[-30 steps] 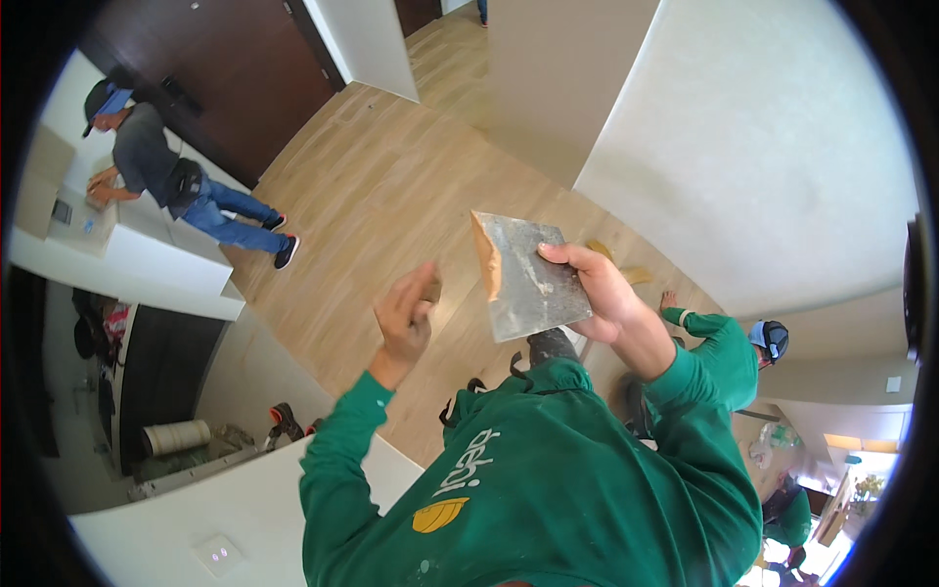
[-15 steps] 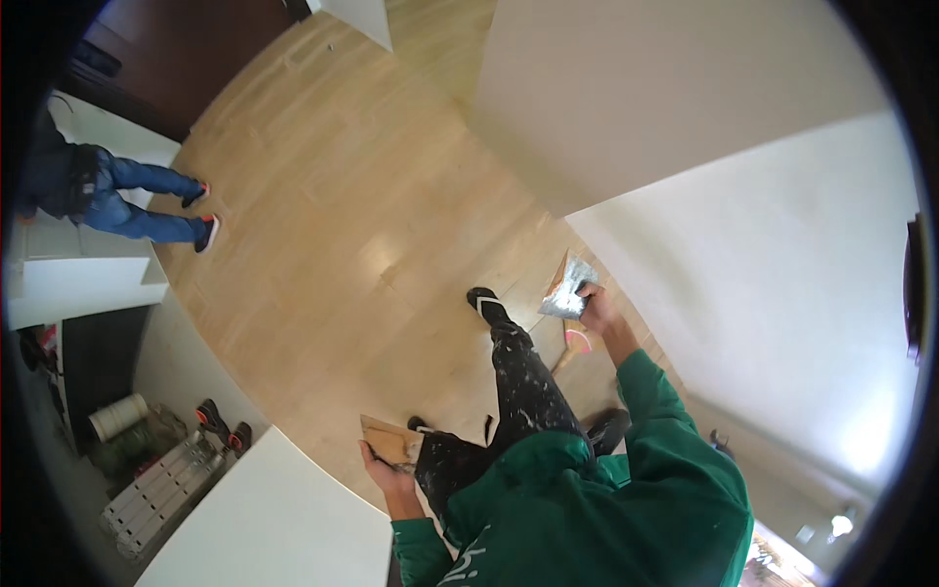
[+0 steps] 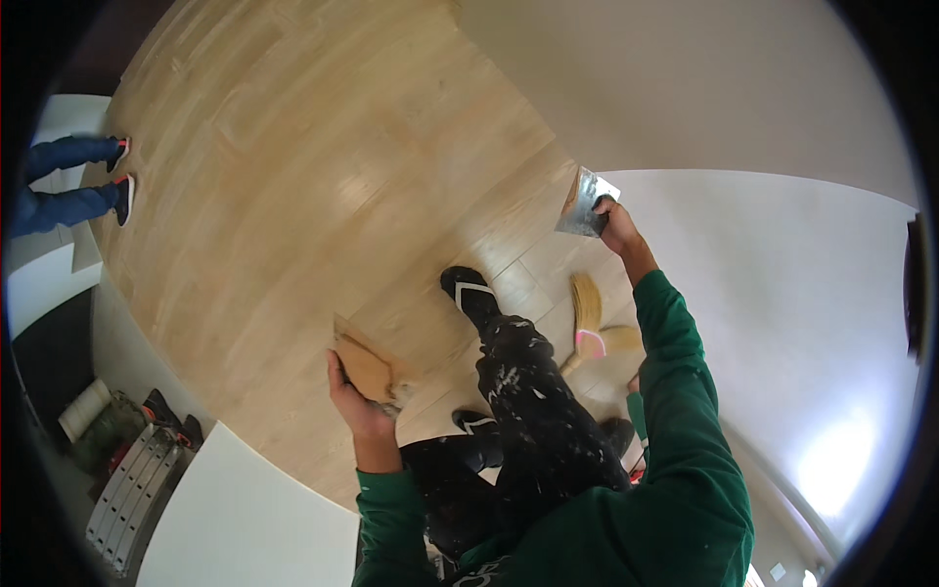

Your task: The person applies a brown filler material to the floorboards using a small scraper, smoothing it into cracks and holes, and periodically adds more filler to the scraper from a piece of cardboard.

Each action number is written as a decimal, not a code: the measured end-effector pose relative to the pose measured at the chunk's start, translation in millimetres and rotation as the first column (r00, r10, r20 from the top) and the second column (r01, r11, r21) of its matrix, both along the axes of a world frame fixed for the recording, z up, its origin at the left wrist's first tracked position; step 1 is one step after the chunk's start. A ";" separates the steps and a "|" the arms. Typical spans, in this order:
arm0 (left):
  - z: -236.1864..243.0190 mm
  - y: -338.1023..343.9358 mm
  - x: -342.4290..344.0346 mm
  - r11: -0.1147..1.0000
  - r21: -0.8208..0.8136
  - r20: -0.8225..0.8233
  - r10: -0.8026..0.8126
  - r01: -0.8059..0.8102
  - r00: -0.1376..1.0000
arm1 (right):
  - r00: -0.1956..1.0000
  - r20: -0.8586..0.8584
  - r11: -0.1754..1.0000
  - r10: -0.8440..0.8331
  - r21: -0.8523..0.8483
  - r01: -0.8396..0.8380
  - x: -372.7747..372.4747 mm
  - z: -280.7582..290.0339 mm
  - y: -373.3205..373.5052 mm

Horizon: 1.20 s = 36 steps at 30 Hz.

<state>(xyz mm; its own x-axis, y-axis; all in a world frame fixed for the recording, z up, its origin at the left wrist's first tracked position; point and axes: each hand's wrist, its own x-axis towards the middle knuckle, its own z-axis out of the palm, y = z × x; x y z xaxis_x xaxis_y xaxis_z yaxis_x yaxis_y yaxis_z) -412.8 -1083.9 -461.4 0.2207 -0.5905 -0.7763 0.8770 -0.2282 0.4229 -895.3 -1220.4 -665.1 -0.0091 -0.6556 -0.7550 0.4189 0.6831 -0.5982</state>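
Observation:
My right hand point(image 3: 618, 227) is closed around a broad, shiny metal putty knife point(image 3: 581, 205), held out near the corner where the beige wall meets the white one. Some brownish tone shows along the blade's left side. Lower and to the left, my left hand point(image 3: 362, 411) grips a flat, roughly square putty knife point(image 3: 364, 368). Its blade looks tan like the floor, perhaps by reflection, with pale material at its lower corner. The two blades are well apart, both above the floor.
A straw hand broom point(image 3: 589, 338) lies on the wood floor by the white wall point(image 3: 763, 293). Another person's legs point(image 3: 73, 181) stand at the far left. A folded ladder point(image 3: 127, 499) and a roll point(image 3: 85, 411) sit lower left, beside a white panel point(image 3: 254, 519). A partly hidden green sleeve point(image 3: 637, 416) shows behind my right arm.
Both hands have moved up and forward with their putty knives. The view has turned, so the person at left sits nearer the rim and more of the broom shows.

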 end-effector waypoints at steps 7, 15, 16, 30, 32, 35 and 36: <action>-149.6 89.4 71.0 0.999 -0.044 0.153 0.024 -0.017 0.988 | 0.984 -0.168 0.988 -0.057 -0.153 0.031 -12.6 -92.6 -17.7; -215.0 198.3 124.0 0.989 -0.042 0.213 0.147 -0.141 0.966 | 0.806 -0.592 0.924 0.009 -0.303 -0.233 -51.9 -133.7 -28.6; -217.9 210.5 129.4 0.984 -0.046 0.220 0.179 -0.173 0.959 | 0.783 -0.622 0.910 0.014 -0.317 -0.268 -40.0 -125.9 -32.6; -298.2 309.8 144.8 0.946 -0.011 0.186 0.320 -0.324 0.929 | -0.033 -0.975 0.313 -0.221 -0.038 -0.949 3.5 -136.9 -59.1; -296.2 294.7 133.5 0.910 0.069 0.215 0.387 -0.409 0.897 | -0.078 -0.960 0.272 -0.270 0.002 -0.962 3.6 -143.7 -73.9; -304.8 298.2 133.6 0.872 0.111 0.272 0.434 -0.476 0.859 | -0.112 -0.948 0.232 -0.298 0.042 -0.972 3.9 -157.8 -84.9; -314.6 304.5 138.1 0.923 0.107 0.476 0.279 -0.369 0.834 | -0.124 -0.951 0.248 -0.282 0.052 -0.967 2.4 -162.4 -91.7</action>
